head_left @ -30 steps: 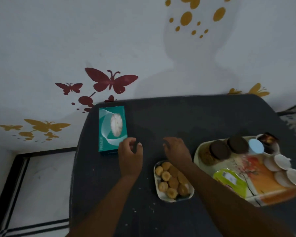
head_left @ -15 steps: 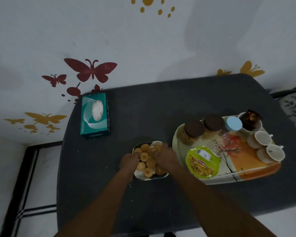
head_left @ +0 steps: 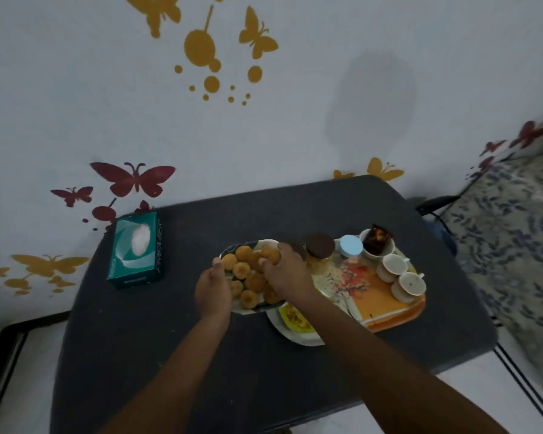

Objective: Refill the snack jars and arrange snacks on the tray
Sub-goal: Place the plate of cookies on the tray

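A small plate [head_left: 264,244] piled with several round golden cookies [head_left: 243,253] is held off the dark table, its right part over the left end of the patterned tray [head_left: 386,303]. My left hand [head_left: 213,288] grips the plate's left edge. My right hand [head_left: 287,272] grips its right side, fingers curled over the cookies. On the tray stand a brown-lidded snack jar [head_left: 319,249], a blue-lidded jar [head_left: 351,246], a bowl with a dark packet [head_left: 377,242] and two white cups [head_left: 402,275]. A yellow snack packet [head_left: 295,319] lies on the tray's near left part, partly hidden by my right arm.
A green tissue box [head_left: 137,250] lies at the back left of the dark table [head_left: 170,339]. A wall with butterfly stickers rises right behind the table. A patterned fabric surface [head_left: 514,245] is to the right.
Both hands took hold of the cookie plate, lifted it off the table and carried it right, so it now overlaps the tray's left end. The camera view also shifted.
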Demonstrator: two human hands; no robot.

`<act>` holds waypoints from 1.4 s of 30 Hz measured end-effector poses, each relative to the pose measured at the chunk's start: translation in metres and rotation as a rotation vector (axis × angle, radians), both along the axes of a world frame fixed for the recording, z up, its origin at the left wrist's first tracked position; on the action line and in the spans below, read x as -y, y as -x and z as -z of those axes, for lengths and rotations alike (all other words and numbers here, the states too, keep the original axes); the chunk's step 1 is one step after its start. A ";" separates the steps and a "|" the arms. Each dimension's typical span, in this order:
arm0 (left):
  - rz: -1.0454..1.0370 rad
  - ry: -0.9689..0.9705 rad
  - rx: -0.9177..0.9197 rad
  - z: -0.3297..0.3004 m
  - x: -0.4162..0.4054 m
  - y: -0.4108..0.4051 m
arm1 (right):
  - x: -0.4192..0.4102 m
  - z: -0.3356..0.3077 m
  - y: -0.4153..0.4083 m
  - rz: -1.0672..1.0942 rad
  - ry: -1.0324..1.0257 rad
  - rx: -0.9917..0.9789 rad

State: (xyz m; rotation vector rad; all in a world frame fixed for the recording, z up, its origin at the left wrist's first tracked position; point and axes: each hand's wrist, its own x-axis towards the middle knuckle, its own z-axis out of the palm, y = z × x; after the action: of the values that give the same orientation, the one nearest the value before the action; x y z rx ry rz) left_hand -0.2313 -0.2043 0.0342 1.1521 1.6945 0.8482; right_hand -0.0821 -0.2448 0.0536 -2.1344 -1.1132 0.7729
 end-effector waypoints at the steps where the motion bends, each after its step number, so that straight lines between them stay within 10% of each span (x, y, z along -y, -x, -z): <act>1: 0.032 0.004 0.012 -0.003 0.008 -0.011 | 0.011 -0.005 -0.008 0.034 -0.008 0.004; 12: 0.401 0.247 0.153 -0.009 0.071 -0.138 | 0.085 -0.003 -0.138 0.127 0.072 0.007; 42: 0.129 0.574 0.163 0.070 0.090 -0.271 | 0.101 0.110 -0.255 -0.055 0.069 -0.288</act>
State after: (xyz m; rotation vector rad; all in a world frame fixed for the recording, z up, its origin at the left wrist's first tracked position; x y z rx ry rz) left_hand 0.0401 -0.2943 -0.0357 0.7622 1.5642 0.3254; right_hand 0.1732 -0.3462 -0.0563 -1.9758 -1.0066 1.1185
